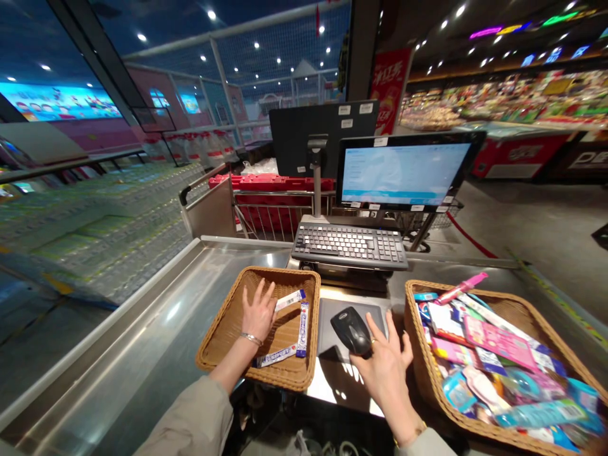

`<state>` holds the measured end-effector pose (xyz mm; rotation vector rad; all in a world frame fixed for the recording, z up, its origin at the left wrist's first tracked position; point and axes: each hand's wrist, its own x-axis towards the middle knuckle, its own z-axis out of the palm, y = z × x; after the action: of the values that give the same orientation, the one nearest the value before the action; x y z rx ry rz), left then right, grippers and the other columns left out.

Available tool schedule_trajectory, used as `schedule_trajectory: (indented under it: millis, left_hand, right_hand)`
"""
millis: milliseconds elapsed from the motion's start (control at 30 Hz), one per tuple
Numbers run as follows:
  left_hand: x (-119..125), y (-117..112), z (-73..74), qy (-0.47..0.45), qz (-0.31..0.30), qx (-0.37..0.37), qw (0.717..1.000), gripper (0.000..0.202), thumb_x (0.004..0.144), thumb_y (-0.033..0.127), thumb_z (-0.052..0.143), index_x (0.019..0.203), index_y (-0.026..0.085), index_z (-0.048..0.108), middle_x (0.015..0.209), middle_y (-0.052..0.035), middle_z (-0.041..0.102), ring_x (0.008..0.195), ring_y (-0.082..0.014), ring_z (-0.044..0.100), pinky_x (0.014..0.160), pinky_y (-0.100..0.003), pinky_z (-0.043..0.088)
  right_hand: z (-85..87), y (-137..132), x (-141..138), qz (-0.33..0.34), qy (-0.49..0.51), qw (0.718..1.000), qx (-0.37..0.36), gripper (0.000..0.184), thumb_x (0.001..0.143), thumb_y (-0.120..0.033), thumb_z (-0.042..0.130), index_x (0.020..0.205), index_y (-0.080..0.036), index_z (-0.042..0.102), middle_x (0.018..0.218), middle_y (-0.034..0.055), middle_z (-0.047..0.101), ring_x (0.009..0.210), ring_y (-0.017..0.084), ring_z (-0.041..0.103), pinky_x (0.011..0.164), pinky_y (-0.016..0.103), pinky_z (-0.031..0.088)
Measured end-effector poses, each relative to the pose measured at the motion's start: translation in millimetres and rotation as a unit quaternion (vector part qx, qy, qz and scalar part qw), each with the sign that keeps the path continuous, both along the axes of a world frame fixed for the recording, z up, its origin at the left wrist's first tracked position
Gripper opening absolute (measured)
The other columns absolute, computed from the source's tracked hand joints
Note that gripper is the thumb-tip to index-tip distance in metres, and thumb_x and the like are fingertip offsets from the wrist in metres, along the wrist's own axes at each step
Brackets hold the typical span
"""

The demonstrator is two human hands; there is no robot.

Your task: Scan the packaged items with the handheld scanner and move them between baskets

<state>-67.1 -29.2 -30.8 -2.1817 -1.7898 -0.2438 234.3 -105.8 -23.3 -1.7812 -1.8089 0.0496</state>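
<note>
My left hand (pixel 259 311) reaches into the left wicker basket (pixel 204 354), fingers spread. Its thumb side is close to a slim white-and-purple pack (pixel 291 299); whether they touch I cannot tell. Two similar packs, one upright along the right side (pixel 303 329) and one near the front (pixel 277 356), lie in the same basket. My right hand (pixel 387 361) is open above the counter plate, fingers apart. A black rounded device (pixel 350 329), resembling a handheld barcode scanner, sits at its thumb and index finger. Its near end is partly hidden by that hand.
A second wicker basket (pixel 413 316) on the right is heaped with colourful packaged goods (pixel 498 342). Behind the plate stand a keyboard (pixel 349 244) and a lit monitor (pixel 403 174). A metal counter (pixel 166 329) stretches left. Shopping carts (pixel 266 212) stand beyond it.
</note>
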Motion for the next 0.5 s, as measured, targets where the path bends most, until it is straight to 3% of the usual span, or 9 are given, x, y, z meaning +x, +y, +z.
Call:
schedule_trajectory:
  millis: [300,500]
  left_hand:
    - [19,-6,4.8,-0.023,-0.015,0.087,0.996,0.024,0.084,0.026,0.06,0.105,0.029,0.071,0.15,-0.0014,0.043,0.147,-0.0335,0.021,0.114,-0.068,-0.011]
    - [30,-9,11.1,-0.035,-0.02,0.104,0.994,0.024,0.085,0.03,0.061,0.107,0.03,0.07,0.15,-0.0002,0.044,0.147,-0.0337,0.021,0.114,-0.067,-0.013]
  right_hand:
    - [8.1,-1,-4,0.02,0.017,1.0,-0.011,0.005,0.069,-0.025,0.063,0.069,-0.023,0.068,0.136,0.0021,0.058,0.145,0.035,0.022,0.112,0.062,0.009]
    - [1.2,3,-4,0.044,0.036,0.998,0.009,0.006,0.068,-0.026,0.064,0.064,-0.024,0.067,0.135,0.001,0.059,0.145,0.036,0.022,0.112,0.063,0.007]
